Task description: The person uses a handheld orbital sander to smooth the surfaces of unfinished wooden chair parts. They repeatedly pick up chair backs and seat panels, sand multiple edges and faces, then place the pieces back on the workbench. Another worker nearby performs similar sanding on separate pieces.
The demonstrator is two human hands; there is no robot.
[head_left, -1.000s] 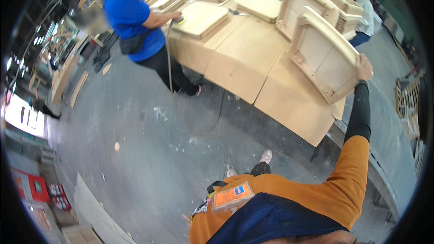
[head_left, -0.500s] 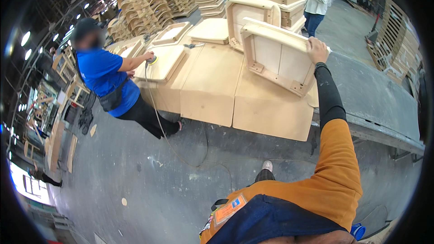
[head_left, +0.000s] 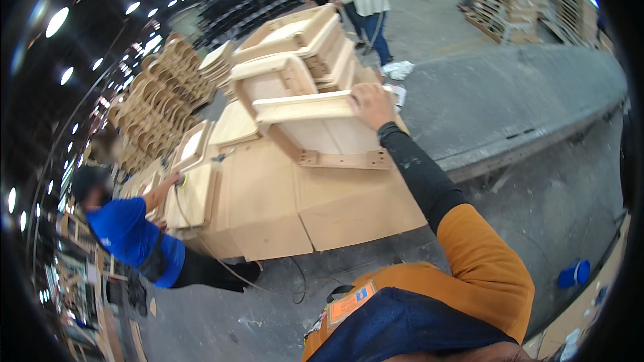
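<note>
My right hand (head_left: 371,104), its fingers bent over the top right corner, grips a pale wooden seat frame (head_left: 329,135). This frame stands tilted on its lower edge, its hollow inner side and corner blocks facing me. Cardboard sheets (head_left: 355,204) covering the table lie beneath it. Just behind it a second wooden frame (head_left: 272,82) leans against a stack of similar frames (head_left: 322,53). My left hand is out of the picture.
At left a co-worker in a blue shirt (head_left: 137,231) holds a corded sander on a wooden panel (head_left: 194,194). A grey tabletop (head_left: 496,114) extends right, with a white cloth (head_left: 398,70) at its far edge. Two people stand beyond. A blue bucket (head_left: 574,273) sits on the floor.
My view has swung right and tilted, so the table and co-worker appear farther left and lower. My right hand keeps its hold on the seat frame, which still stands tilted.
</note>
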